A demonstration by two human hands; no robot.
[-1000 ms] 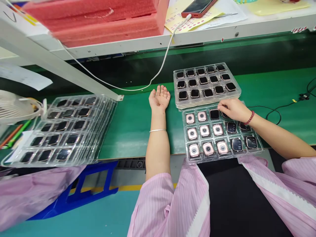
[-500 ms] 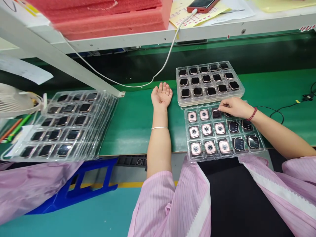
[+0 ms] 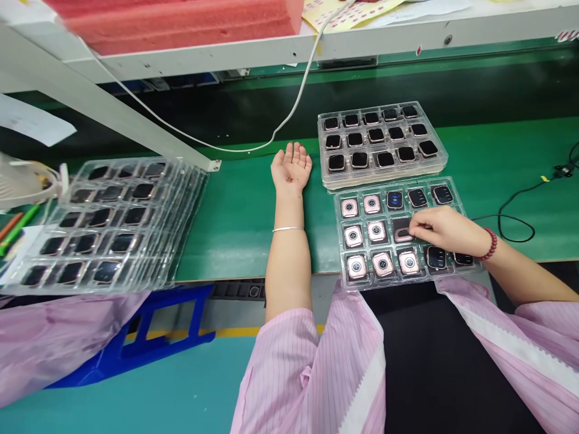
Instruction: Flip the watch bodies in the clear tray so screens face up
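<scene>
My right hand point(image 3: 446, 230) pinches a smartwatch point(image 3: 402, 232) on edge in the middle row of a clear plastic tray point(image 3: 338, 241). Around it in that tray lie pink smartwatches with their sensor backs up on the left, and others with dark screens up on the right. One watch point(image 3: 395, 199) in the back row shows a blue lit screen. My left hand point(image 3: 292, 167) rests palm up on the green bench, fingers spread and nothing in it. Behind the tray stands a stack of similar trays point(image 3: 384, 175), its top one full of watches with black screens up.
Another tall stack of watch trays point(image 3: 185, 205) stands at the left, beside a fan point(image 3: 27, 181) and pens. A shelf point(image 3: 217, 57) with red foam point(image 3: 181, 27) crosses above, a white cable point(image 3: 217, 147) hanging from it. A black cable point(image 3: 515, 202) lies at the right.
My right hand has moved from the back row to the middle row and tilts another watch. The back-row watch it held now lies screen up, lit blue. My left hand stays palm up.
</scene>
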